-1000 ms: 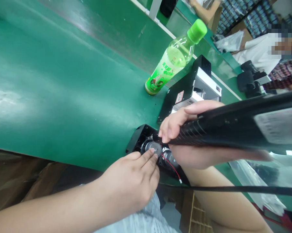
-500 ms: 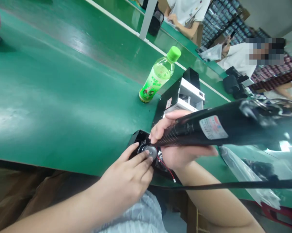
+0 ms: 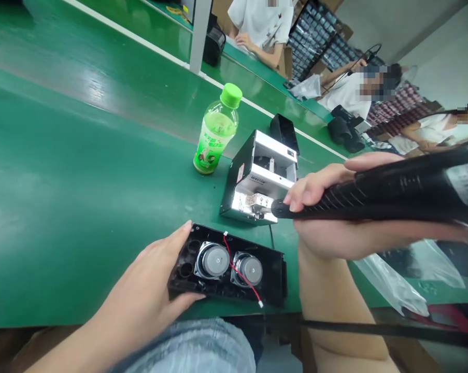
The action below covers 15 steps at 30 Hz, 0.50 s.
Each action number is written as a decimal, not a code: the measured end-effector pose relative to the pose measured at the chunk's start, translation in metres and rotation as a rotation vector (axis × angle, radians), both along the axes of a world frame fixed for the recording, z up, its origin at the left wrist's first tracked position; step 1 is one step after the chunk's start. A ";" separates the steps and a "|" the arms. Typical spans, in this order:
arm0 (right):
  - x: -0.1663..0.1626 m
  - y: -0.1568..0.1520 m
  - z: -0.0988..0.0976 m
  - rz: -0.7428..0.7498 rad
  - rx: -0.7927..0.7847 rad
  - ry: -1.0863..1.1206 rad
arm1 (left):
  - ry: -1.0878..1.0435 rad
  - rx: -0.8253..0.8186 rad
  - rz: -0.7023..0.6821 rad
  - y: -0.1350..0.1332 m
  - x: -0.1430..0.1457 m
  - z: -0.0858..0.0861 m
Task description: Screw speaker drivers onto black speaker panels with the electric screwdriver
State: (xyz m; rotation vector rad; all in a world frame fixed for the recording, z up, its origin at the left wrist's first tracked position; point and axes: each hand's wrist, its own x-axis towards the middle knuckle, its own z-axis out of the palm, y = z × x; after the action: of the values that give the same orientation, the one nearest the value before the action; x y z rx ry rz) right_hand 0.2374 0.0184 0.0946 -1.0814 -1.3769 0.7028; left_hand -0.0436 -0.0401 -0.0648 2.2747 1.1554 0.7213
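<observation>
At the near edge of the table (image 3: 82,233), the speaker casing (image 3: 228,287) is gripped by the left hand (image 3: 152,269); the black screwdriver (image 3: 393,189) is grasped by the right hand (image 3: 323,241), tip at the machine (image 3: 258,181).

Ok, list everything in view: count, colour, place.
Case: one, black, front centre
Speakers: two, grey, in case
Wiring: count unclear, red, across case
Screwdriver: one, black, in right hand
Machine: one, black and silver, beyond case
Bottle: one, green, left of machine
Box: one, black, behind machine
Near bench: one, green, under bottle
Plastic: count unclear, clear, right
People: three, pale tops, background
Stacks: several, blue-grey and reddish, background
Left hand: one, bare, gripping case
Right hand: one, bare, gripping screwdriver
</observation>
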 end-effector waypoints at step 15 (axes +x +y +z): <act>-0.008 -0.002 -0.018 -0.221 0.237 0.252 | 0.017 -0.044 -0.001 -0.004 -0.002 0.000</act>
State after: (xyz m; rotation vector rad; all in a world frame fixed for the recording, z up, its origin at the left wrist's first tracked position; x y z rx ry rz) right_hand 0.2290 0.0159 0.0769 -0.9055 -1.0758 0.4814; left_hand -0.0455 -0.0441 -0.0644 2.2487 1.1664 0.6706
